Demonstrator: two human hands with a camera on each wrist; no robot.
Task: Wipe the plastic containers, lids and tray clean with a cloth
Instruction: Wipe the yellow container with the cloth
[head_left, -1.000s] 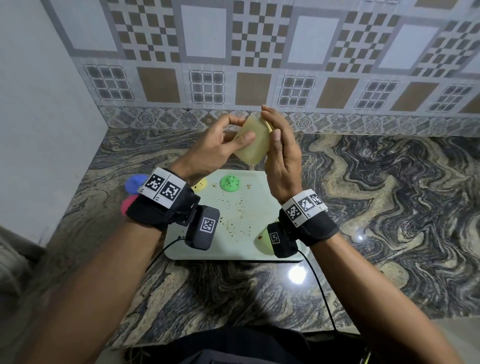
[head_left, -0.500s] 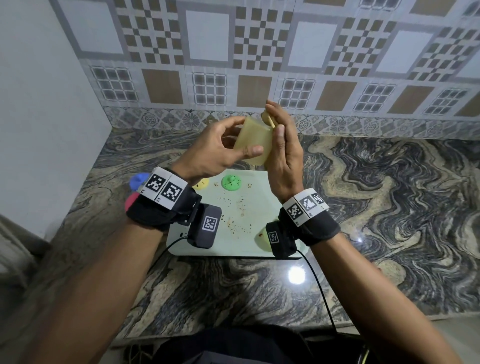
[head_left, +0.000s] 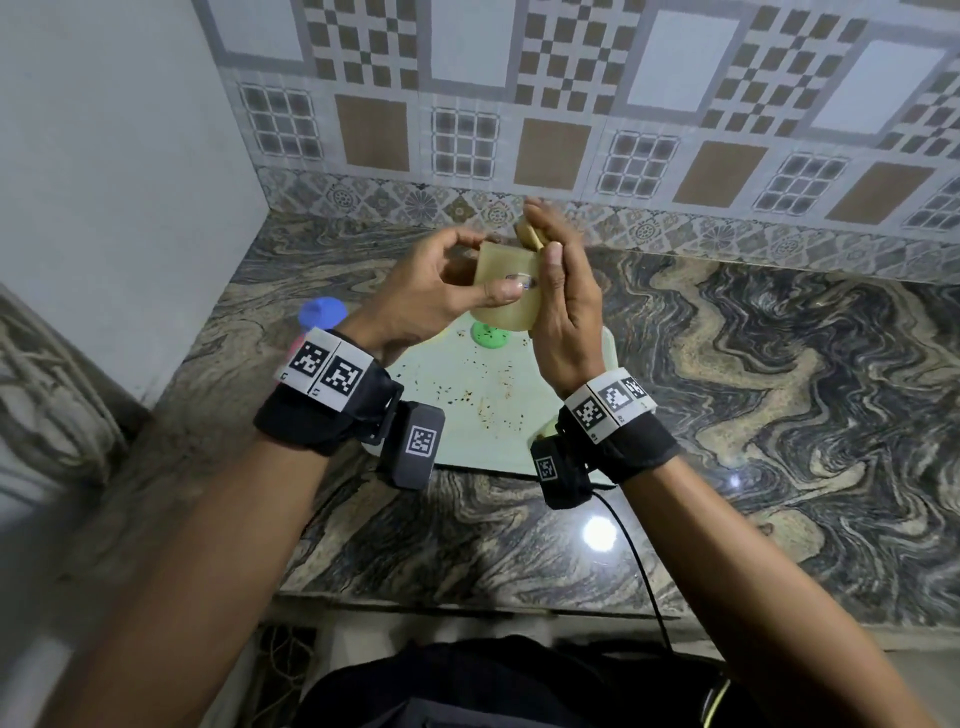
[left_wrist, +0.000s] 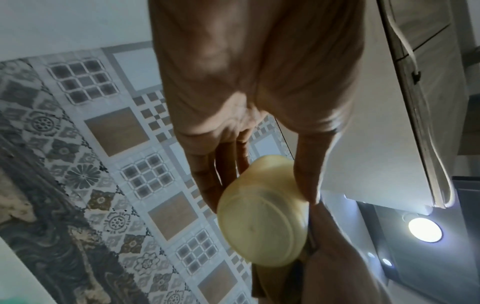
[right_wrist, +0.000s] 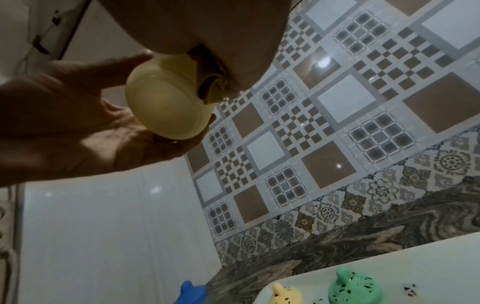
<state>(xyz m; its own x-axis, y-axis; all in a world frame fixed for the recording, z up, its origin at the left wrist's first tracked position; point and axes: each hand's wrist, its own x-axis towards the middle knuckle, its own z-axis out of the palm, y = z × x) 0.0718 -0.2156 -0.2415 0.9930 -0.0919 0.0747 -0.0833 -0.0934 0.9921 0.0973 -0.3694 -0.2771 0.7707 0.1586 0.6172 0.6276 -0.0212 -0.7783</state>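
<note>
A pale yellow plastic container (head_left: 506, 304) is held up above the tray, its base (left_wrist: 262, 226) facing my wrists. My left hand (head_left: 441, 291) grips it, thumb across the near side and fingers round the far side. My right hand (head_left: 558, 291) stands upright against its right side and pinches a folded tan cloth (head_left: 530, 236) between thumb and fingers at the rim. The bunched cloth (right_wrist: 211, 86) also shows in the right wrist view beside the container (right_wrist: 166, 105). The container's inside is hidden.
A pale green tray (head_left: 483, 410) with dark crumbs lies on the marble counter below my hands. On it sit a green lid (head_left: 488, 335) and a yellow lid (right_wrist: 285, 295). A blue lid (head_left: 322, 312) lies left of the tray. Tiled walls stand behind and left.
My left thumb has slid further across the container and the container has turned a little in my hands. The right hand stays against it with the cloth.
</note>
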